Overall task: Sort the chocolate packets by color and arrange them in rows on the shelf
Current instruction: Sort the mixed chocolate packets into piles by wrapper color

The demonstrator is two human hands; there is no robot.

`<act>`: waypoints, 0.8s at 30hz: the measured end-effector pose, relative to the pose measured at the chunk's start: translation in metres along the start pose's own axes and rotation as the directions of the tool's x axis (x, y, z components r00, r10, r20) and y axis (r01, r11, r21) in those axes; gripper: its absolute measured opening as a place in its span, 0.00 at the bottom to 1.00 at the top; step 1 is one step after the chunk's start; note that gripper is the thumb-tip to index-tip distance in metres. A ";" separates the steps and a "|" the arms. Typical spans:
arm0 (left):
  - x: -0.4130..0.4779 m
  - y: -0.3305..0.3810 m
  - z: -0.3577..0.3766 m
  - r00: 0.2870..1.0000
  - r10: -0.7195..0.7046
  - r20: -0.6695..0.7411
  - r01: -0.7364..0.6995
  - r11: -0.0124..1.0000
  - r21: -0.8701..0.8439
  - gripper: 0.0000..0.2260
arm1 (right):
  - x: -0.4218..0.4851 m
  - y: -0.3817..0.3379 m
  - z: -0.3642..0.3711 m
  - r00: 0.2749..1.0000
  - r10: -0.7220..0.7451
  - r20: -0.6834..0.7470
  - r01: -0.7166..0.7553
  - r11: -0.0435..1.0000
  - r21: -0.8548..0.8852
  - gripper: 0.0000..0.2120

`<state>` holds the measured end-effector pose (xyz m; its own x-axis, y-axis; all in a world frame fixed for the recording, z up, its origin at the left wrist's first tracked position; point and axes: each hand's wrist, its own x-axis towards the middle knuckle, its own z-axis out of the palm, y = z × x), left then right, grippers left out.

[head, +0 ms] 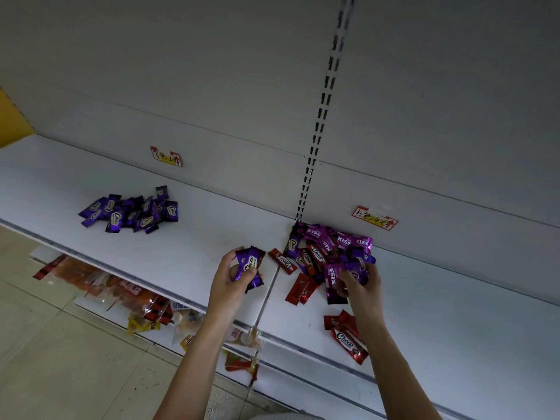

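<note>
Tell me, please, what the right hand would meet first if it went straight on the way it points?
Likely the mixed heap of purple and red foil chocolate packets: the right hand is at it, fingers curled on a purple packet.

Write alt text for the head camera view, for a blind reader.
A person's left hand holds purple Choco packets while the right hand grips a purple packet in a mixed red-and-purple pile on a white shelf. An all-purple pile lies to the left; a few red packets lie near the front edge.
</note>
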<state>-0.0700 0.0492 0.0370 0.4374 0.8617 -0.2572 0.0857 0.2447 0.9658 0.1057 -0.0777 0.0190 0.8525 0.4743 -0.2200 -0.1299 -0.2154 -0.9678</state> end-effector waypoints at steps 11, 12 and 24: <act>-0.015 0.009 -0.039 0.975 0.205 -0.080 -0.189 0.966 0.179 0.19 | -0.025 -0.011 0.021 0.950 -0.246 0.195 0.292 0.919 -0.266 0.20; -0.018 0.010 -0.048 0.970 0.219 -0.107 -0.195 0.961 0.196 0.18 | -0.029 -0.013 0.027 0.939 -0.263 0.223 0.320 0.904 -0.282 0.20; -0.071 0.009 -0.211 0.875 0.248 -0.417 -0.130 0.948 0.291 0.17 | -0.104 -0.029 0.140 0.776 -0.401 0.487 0.591 0.733 -0.337 0.10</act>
<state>-0.2890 0.0839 0.0565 0.0308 0.9995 0.0008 0.2848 -0.0096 0.9585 -0.0497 -0.0010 0.0530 0.4665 0.8703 0.1580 0.5792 -0.1655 -0.7982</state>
